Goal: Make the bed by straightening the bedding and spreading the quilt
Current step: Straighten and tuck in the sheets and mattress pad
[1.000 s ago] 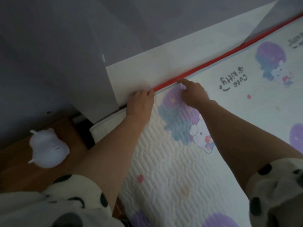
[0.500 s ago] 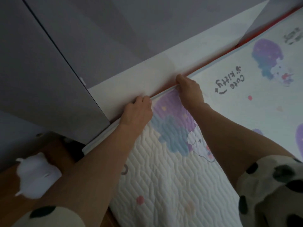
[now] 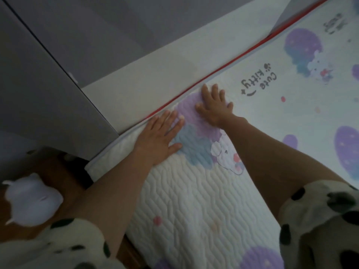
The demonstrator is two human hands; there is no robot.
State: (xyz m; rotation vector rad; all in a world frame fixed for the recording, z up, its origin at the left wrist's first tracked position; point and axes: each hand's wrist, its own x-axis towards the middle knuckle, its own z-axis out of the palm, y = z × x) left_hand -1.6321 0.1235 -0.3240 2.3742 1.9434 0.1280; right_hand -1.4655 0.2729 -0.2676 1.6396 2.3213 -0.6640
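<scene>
The quilted bedding (image 3: 194, 200), printed with purple and blue cartoon shapes, lies flat on the bed, its top edge running along a red strip (image 3: 233, 59) under the white board (image 3: 165, 74). Our left hand (image 3: 159, 133) presses palm-down near the corner, fingers straight. Our right hand (image 3: 213, 105) lies just beside it, fingers spread, gripping nothing. The hands are close but apart. We judge this to be the straightening step, with no separate quilt in view. Next we should sweep both palms outward along that edge, keeping it square to the strip. A white cat-shaped figure (image 3: 31, 200) sits on the wooden stand (image 3: 64, 171) to the left.
</scene>
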